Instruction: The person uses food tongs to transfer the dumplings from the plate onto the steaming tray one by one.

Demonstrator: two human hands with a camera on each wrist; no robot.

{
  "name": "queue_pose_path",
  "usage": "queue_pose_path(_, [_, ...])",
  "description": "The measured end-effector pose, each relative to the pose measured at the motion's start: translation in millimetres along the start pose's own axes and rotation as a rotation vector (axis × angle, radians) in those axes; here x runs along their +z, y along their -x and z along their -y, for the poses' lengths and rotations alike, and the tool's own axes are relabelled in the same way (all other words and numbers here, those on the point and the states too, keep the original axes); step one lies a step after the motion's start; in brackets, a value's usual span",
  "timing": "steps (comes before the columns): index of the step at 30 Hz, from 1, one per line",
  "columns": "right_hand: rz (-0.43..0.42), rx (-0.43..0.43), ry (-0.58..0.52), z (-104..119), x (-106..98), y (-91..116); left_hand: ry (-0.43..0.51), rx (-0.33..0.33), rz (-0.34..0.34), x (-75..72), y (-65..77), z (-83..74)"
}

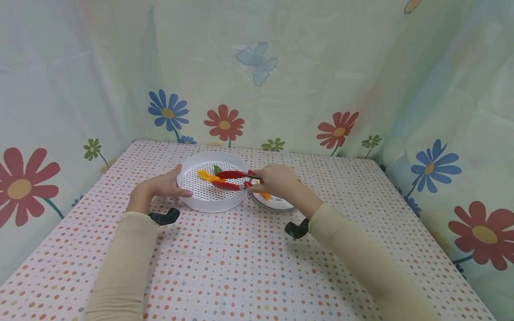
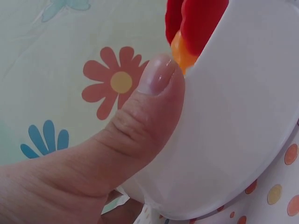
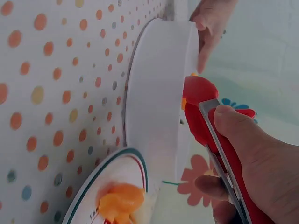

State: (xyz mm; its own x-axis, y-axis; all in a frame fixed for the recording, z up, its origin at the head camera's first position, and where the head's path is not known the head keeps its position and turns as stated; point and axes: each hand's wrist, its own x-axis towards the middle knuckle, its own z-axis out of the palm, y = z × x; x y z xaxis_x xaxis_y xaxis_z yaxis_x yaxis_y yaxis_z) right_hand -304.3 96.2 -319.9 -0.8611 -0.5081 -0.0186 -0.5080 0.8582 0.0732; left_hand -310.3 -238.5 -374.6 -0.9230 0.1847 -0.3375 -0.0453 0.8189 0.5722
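Observation:
A round white steamer tray with a perforated bottom stands on the table. My left hand holds its left side, with the thumb along the outer wall in the left wrist view. In my right hand is a pair of red-tipped metal tongs, gripped by the handles, their tips over the tray. Between and beside the tips lies a yellow-orange soft piece; whether the tongs pinch it I cannot tell. Just behind it is a small green leafy piece.
A white plate with a dark rim line sits right of the tray, partly under my right hand. On it lies an orange piece. Dotted cloth covers the table, and flowered curtains enclose its back and sides.

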Motion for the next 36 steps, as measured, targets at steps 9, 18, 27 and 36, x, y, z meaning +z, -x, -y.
queue_pose_path(9, [-0.005,-0.049,0.082,19,12,-25,0.004,-0.008,0.004,-0.5,1.3,-1.4])
queue_pose_path(18, [-0.006,-0.06,0.09,29,17,-36,0.011,-0.005,-0.006,0.8,-1.4,-2.1])
queue_pose_path(27, [0.013,-0.027,0.078,38,19,-44,0.014,-0.017,-0.008,1.5,-1.2,0.2])
queue_pose_path(36, [0.023,-0.024,0.05,43,21,-45,0.027,-0.018,-0.01,1.9,0.4,-0.2])
